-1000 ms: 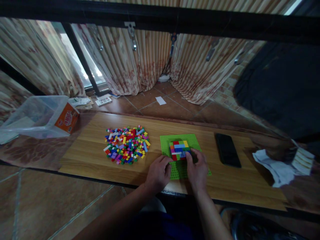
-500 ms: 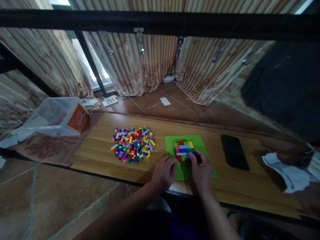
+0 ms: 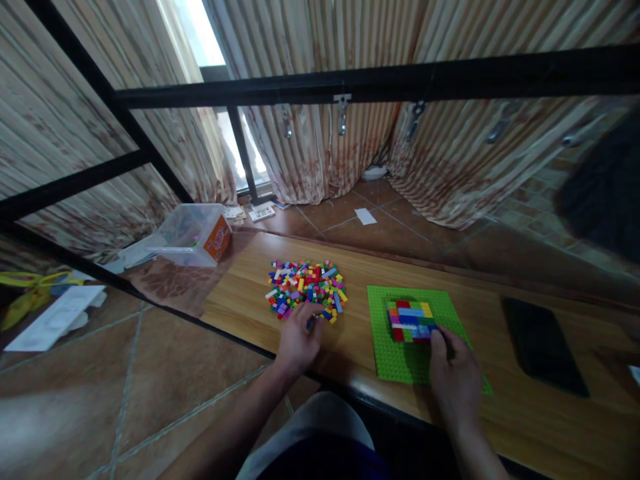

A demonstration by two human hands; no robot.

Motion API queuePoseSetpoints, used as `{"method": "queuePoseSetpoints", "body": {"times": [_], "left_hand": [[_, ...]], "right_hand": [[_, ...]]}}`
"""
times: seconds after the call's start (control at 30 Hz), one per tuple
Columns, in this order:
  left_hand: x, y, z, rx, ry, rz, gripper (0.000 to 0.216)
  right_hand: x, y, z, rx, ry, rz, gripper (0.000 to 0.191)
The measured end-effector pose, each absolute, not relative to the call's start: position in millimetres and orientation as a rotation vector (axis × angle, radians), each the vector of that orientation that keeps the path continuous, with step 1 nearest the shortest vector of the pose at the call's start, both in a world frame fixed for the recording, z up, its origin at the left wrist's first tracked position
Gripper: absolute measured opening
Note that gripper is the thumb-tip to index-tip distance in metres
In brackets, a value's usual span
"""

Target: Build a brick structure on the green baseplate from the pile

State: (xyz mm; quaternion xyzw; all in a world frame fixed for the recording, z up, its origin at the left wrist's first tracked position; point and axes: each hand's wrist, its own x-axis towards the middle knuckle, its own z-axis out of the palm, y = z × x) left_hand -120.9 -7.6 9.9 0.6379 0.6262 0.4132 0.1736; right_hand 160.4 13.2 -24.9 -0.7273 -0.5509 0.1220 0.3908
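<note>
A loose pile of small coloured toy bricks (image 3: 313,277) lies on the wooden board. My left hand (image 3: 299,340) is at the near edge of this pile, its fingers curved down over the bricks with thumb and forefinger apart. To the right, a multicoloured build of toy bricks (image 3: 411,320) stands on a green baseplate (image 3: 400,365). My right hand (image 3: 456,373) has thumb and forefinger at the build's near right corner, gripping its edge. The other fingers of that hand are partly hidden.
A black phone (image 3: 543,347) lies right of the baseplate. Beyond the board's left end stands a clear plastic box (image 3: 187,233) with an orange label. A black metal rail (image 3: 300,92) crosses in front of striped curtains (image 3: 345,153). White paper (image 3: 365,216) lies on the tiles.
My left hand has moved left from the baseplate to the brick pile. My right hand stays at the build's near right corner. The view has turned left.
</note>
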Motion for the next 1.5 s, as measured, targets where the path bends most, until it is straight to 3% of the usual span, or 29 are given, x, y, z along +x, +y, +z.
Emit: {"method": "queuePoseSetpoints", "body": {"times": [0.23,0.6,0.87,1.5], "left_hand": [[-190.1,13.5,17.5,1.873,2.215,0.892,0.025],[-205.1,38.7,10.3,2.087,2.207,0.551,0.035],[-208.0,49.7,15.3,2.134,2.150,0.449,0.020],[-188.8,50.1,28.7,2.157,2.076,0.357,0.013]], "right_hand": [[160.2,11.4,-24.1,-1.873,-1.399,0.283,0.062],[160.8,9.4,-22.5,-1.900,-1.409,0.288,0.059],[159.0,9.9,-20.9,-1.909,-1.390,0.303,0.061],[158.7,9.3,-21.4,-1.912,-1.395,0.295,0.060]]}}
